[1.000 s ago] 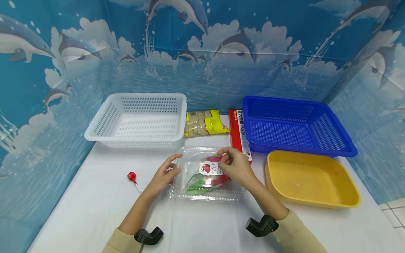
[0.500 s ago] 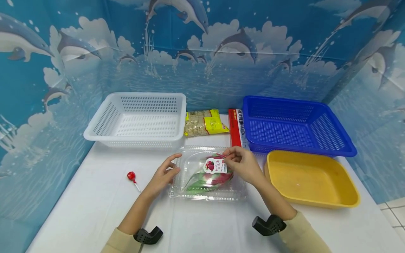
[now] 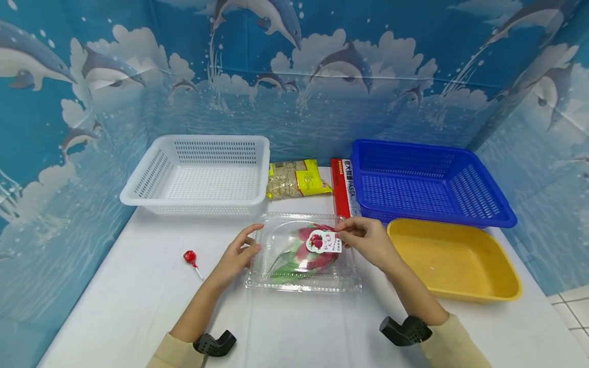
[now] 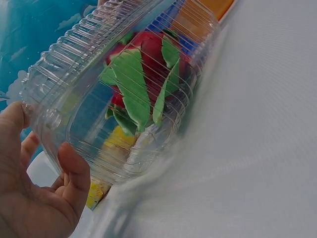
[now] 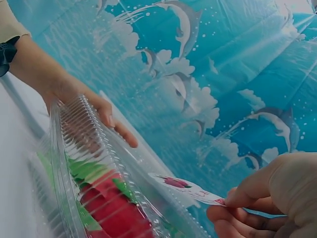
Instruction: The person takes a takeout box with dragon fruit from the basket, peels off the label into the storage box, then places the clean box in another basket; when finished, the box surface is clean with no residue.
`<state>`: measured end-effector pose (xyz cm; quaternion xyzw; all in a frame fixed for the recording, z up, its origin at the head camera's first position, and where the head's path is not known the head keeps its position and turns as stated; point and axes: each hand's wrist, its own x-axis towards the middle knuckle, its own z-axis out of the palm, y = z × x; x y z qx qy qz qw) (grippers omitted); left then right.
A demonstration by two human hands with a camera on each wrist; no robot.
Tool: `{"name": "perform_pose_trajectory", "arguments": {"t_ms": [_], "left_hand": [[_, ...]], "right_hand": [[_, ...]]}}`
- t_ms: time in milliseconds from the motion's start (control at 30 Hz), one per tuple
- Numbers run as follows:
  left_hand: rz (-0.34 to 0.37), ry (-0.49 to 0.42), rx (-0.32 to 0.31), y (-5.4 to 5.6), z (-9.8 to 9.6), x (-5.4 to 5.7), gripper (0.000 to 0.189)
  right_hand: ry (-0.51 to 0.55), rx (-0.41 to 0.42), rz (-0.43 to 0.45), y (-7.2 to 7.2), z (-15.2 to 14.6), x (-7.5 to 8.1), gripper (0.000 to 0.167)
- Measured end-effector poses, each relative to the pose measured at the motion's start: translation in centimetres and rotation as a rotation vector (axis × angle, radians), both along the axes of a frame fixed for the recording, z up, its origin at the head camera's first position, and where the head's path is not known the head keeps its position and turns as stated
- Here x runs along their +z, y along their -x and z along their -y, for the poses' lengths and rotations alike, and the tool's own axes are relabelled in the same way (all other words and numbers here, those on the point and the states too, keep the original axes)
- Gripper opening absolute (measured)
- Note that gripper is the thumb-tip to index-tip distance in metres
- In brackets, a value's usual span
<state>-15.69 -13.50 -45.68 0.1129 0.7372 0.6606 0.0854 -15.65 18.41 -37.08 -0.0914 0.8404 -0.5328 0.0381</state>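
A clear plastic clamshell box [image 3: 301,287] sits shut on the white tabletop, with a red and green dragon fruit [image 4: 151,62] inside, seen through its ribbed wall. My left hand [image 3: 235,258] holds the box's left edge, thumb and fingers bent about its corner in the left wrist view. Between thumb and forefinger my right hand [image 3: 370,244] pinches one end of a white label [image 3: 324,241] printed with a dragon fruit picture. In the right wrist view the label's free end stands out over the lid; whether it still touches the lid I cannot tell.
Behind the box lie a yellow and clear food bag [image 3: 299,180] and a red pasta box [image 3: 341,191]. A white basket [image 3: 195,204] is back left, a blue basket [image 3: 437,217] back right. Nearer right is a yellow tub [image 3: 460,294]; a red lollipop [image 3: 190,257] lies left.
My right hand has moved right, drawing the label from the middle of the lid toward its right side. My left hand stays at the box's left edge.
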Motion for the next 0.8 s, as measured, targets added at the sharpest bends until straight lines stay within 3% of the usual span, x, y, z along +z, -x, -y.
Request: {"name": "perform_pose_trajectory", "arguments": {"t_ms": [200, 800], "left_hand": [[0.002, -0.014, -0.003, -0.1, -0.1, 0.1, 0.048], [0.010, -0.017, 0.009, -0.2, -0.1, 0.1, 0.048]], "right_hand": [[0.015, -0.030, 0.048, -0.4, -1.1, 0.4, 0.017], [0.053, -0.060, -0.005, -1.1, -4.4, 0.0, 0.021]]}}
